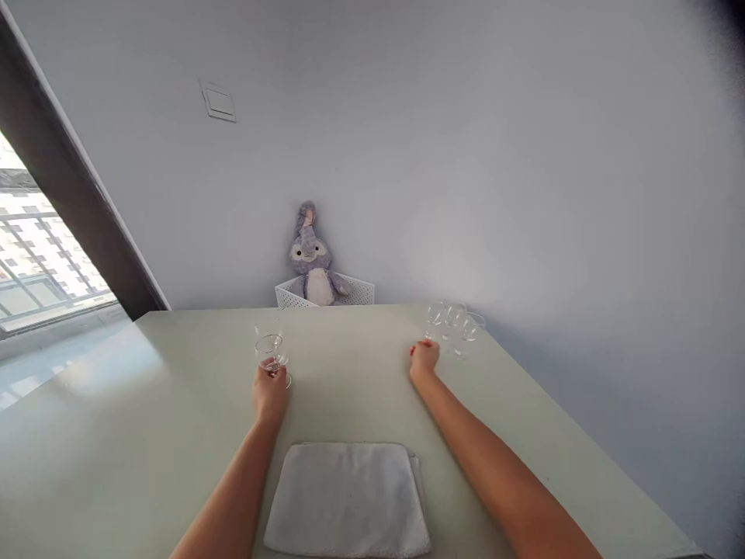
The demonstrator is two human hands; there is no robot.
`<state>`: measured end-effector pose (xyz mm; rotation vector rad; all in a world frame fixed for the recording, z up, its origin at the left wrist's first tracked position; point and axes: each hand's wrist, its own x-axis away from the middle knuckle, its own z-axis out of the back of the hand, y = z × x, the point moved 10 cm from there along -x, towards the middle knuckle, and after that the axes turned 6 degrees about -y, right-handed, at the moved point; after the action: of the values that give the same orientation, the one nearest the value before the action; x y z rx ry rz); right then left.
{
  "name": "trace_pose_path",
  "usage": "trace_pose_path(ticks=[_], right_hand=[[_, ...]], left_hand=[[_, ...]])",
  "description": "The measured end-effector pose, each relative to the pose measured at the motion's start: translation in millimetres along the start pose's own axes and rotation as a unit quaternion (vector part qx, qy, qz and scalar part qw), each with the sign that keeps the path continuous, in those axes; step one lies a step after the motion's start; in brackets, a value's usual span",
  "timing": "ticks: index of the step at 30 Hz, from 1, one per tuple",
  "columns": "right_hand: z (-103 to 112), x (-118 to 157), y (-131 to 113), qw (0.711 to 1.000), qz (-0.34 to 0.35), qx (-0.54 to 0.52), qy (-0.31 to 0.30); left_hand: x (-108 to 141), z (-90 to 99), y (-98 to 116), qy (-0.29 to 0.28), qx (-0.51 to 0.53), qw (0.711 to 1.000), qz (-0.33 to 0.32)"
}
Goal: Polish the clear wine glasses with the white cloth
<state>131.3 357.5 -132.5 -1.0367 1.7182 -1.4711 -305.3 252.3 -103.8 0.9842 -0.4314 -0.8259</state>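
Note:
On the left of the table, my left hand [271, 388] is closed round the lower part of a clear stemmed glass [269, 345]. Another clear glass seems to stand just behind it, though its outline is faint. My right hand [424, 358] is closed low at the stem of a clear glass [435, 314] at the back right. Right beside that hand stand several more stemmed glasses [468, 329], close together. A folded grey-white cloth [351, 499] lies flat between my forearms, near the front.
The pale table [349, 388] reaches back to the wall. Behind its far edge, a plush rabbit [314, 256] sits in a white perforated basket [362, 292]. At the left is a window [46, 256] with a dark frame.

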Motion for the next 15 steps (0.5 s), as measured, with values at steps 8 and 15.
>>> trace_pose_path(ticks=[8, 15], right_hand=[[27, -46, -7, 1.0, -0.009, 0.02, 0.022], [-35, -9, 6, 0.996, 0.013, 0.067, -0.058]], left_hand=[[1, 9.3, -3, 0.026, 0.031, 0.999, 0.008], [-5, 18.1, -7, 0.036, 0.034, 0.999, 0.02]])
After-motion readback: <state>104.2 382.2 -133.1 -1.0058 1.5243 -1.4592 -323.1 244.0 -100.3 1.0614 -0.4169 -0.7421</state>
